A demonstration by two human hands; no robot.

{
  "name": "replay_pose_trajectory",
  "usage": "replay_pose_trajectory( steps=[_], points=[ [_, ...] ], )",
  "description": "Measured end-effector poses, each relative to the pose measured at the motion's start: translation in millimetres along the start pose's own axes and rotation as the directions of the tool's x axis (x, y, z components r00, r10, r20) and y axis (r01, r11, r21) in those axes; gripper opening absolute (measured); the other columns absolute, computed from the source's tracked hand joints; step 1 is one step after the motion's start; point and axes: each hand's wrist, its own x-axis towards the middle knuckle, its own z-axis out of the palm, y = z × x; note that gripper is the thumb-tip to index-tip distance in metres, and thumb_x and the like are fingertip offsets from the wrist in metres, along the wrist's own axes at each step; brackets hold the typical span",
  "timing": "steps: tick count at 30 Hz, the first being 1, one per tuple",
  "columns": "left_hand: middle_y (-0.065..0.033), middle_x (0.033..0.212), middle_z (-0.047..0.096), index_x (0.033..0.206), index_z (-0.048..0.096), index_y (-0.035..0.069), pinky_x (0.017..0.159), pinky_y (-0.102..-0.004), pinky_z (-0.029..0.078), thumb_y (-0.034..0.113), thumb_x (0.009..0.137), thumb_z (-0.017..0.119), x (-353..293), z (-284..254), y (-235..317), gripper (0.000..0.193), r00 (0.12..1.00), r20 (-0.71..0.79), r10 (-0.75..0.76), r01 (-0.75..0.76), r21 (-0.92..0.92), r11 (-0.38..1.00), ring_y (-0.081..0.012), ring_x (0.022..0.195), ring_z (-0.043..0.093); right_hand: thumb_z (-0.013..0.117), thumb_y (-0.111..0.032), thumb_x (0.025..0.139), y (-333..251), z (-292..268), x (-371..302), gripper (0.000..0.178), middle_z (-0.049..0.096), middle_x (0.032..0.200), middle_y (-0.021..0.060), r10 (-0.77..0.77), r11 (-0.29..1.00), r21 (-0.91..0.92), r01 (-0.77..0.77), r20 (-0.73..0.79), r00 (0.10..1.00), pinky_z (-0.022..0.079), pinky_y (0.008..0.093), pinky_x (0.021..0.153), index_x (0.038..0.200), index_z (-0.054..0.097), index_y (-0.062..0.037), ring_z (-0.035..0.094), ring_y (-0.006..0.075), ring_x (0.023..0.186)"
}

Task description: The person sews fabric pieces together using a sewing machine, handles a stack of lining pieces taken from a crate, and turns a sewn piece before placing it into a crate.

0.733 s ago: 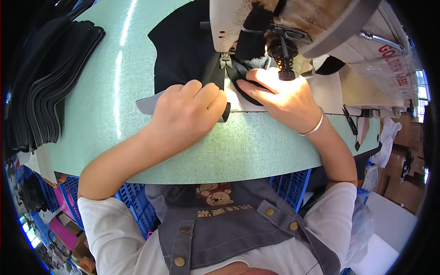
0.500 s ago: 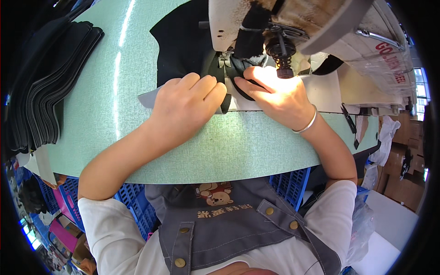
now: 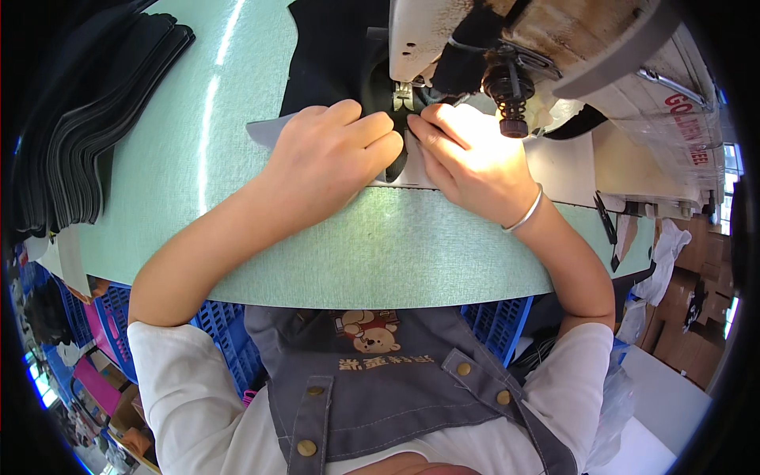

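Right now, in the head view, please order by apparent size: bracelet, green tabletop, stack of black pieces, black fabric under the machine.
Green tabletop, largest
Stack of black pieces
Black fabric
Bracelet, smallest

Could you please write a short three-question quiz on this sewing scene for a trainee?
1. Which wrist wears the bangle?
2. True or false: the left hand is on the black cloth, apart from the stack.
3. The right hand is nearest: A) the stack; B) the presser foot; C) a blue crate.

Key: 1. The right. 2. True. 3. B.
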Motion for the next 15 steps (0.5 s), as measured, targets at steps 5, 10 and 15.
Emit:
replay_pose_trajectory(
  steps=[5, 10, 15],
  points=[
    [-0.0011, 0.096, 0.061, 0.091, 0.063, 0.008, 0.054, -0.0299, 0.044, 0.011, 0.061, 0.067, 2.8, 3.1, -0.7, 0.03, 1.0, 0.018, -0.012, 0.012, 0.015, 1.0, -0.0178, 0.073, 0.055, 0.067, -0.005, 0.075, -3.9, -5.4, -3.0, 0.029, 0.063, 0.099, 0.0044, 0.064, 0.996, -0.067, -0.06, 0.057, 0.996, 0.052, 0.0287, 0.065, 0.103, 0.066, -0.0035, 0.063, 0.0191, 0.074],
    [-0.0126, 0.113, 0.06, 0.109, 0.064, 0.003, 0.069, -0.0372, 0.046, 0.037, 0.066, 0.077, 7.7, -9.5, 13.6, 0.057, 1.0, -0.019, -0.009, 0.01, 0.041, 0.999, -0.0275, 0.08, 0.055, 0.065, -0.004, 0.072, -17.8, -45.2, -24.3, 0.039, 0.064, 0.118, 0.0096, 0.067, 0.997, -0.046, -0.061, 0.135, 0.989, 0.051, 0.0336, 0.076, 0.11, 0.064, -0.0032, 0.064, 0.0235, 0.084],
    [-0.0165, 0.122, 0.055, 0.119, 0.055, -0.002, 0.09, -0.0413, 0.044, 0.024, 0.073, 0.072, 21.7, -27.5, 42.4, 0.056, 0.995, 0.052, 0.087, -0.078, -0.155, 0.985, -0.0326, 0.106, 0.055, 0.064, -0.006, 0.076, -5.3, -105.5, -101.0, 0.022, 0.061, 0.092, 0.0084, 0.466, 0.844, -0.339, -0.416, 0.077, 0.882, 0.047, 0.0387, 0.076, 0.098, 0.064, -0.0013, 0.058, 0.0285, 0.085]
  ],
)
